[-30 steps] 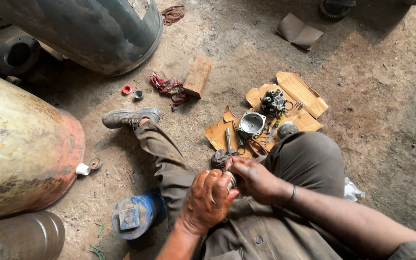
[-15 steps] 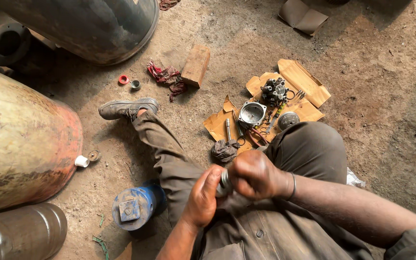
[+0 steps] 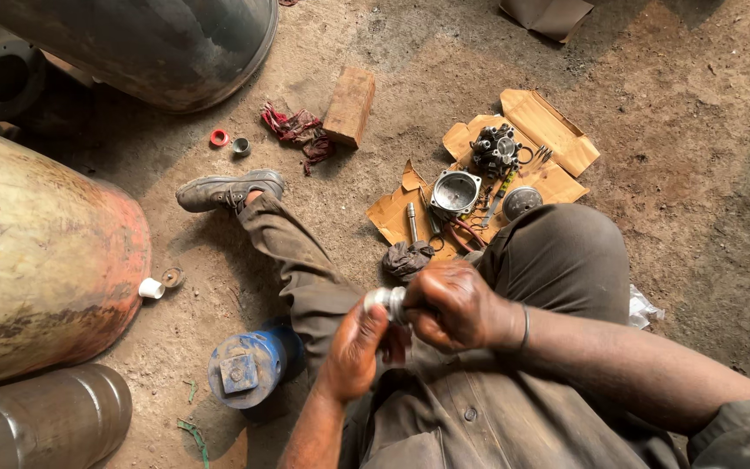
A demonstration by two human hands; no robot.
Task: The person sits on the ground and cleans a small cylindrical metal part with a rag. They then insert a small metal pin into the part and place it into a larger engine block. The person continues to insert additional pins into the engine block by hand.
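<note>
I sit on a dirt floor, looking down at my lap. My right hand [image 3: 455,306] is closed around a small silvery metal part [image 3: 390,300], whose round end sticks out to the left of the fist. My left hand [image 3: 353,347] cups that same part from below, fingers against its end. Both hands are held above my left thigh. Just beyond them a dark rag [image 3: 407,258] lies on the ground beside a flattened cardboard sheet [image 3: 557,130] that carries a metal cup-shaped housing [image 3: 456,191], a dark carburettor-like block [image 3: 496,149], a round cap [image 3: 521,201] and small tools.
A large rusty cylinder [image 3: 36,252] lies at the left, a smaller grey one [image 3: 41,421] below it, a dark drum [image 3: 158,43] at the top. A blue fitting [image 3: 249,365] sits by my leg. A wood block [image 3: 350,105], red rag [image 3: 292,126] and small rings [image 3: 219,137] lie further out.
My hands have come closer to my body and lower in view, still working the silvery part between them. The view has shifted slightly; nothing on the floor has moved.
</note>
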